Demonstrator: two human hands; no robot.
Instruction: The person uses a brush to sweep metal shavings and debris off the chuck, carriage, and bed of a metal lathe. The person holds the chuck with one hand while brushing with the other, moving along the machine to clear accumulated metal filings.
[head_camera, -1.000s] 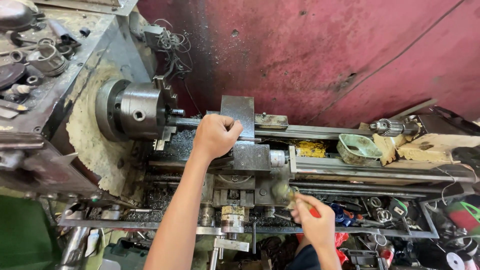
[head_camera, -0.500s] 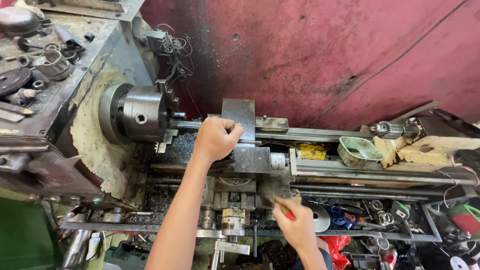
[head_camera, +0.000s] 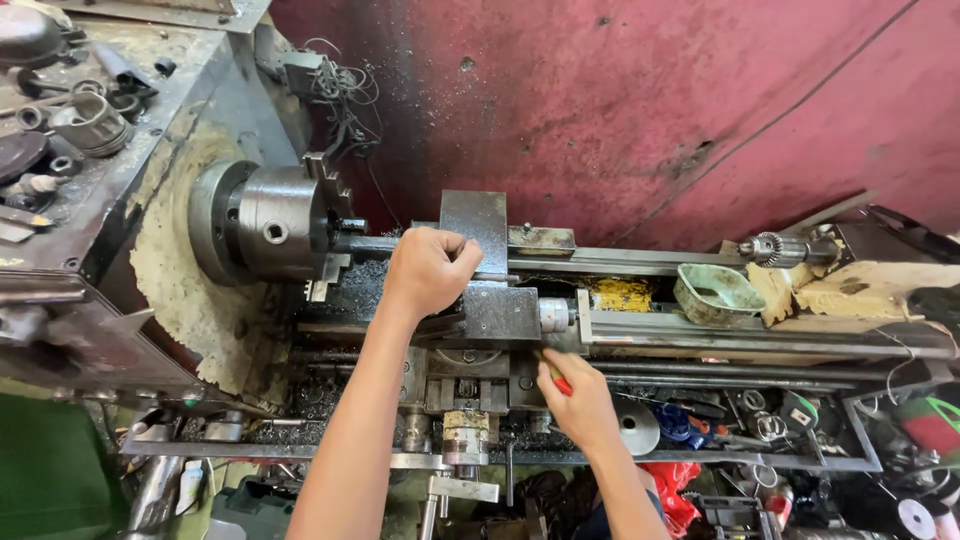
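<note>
From the head camera, looking down over the person's arms, the left hand (head_camera: 430, 268) is closed into a fist on top of the grey steel tool post and carriage block (head_camera: 497, 290) of an old, grimy metal lathe (head_camera: 300, 330); the grip is tight, fingers curled under, but what exactly sits inside the fist is hidden by the knuckles. Just left of that grip the dark round three-jaw chuck (head_camera: 270, 222) stands with a short dark metal bar (head_camera: 365, 243) poking out of it toward the fist, and black swarf lies on the bed beneath them. Below and to the right of the left grip, the right hand (head_camera: 580, 400) is closed around a red-handled tool (head_camera: 561, 384), only a small bit of red showing between thumb and fingers, its tip pointing up toward the front of the carriage. Just right of that hand a flat grey metal disc with a centre hole (head_camera: 636, 424) lies in the cluttered tray, and beside it a crumpled red cloth (head_camera: 672, 485). Further right of both grips, well apart, a dented green-grey metal bowl (head_camera: 718, 291) sits on the lathe bed next to a yellowed rag (head_camera: 622, 294), and a silver drill chuck (head_camera: 778, 248) lies beyond it. Behind everything rises a stained dark red wall (head_camera: 640, 110).
</note>
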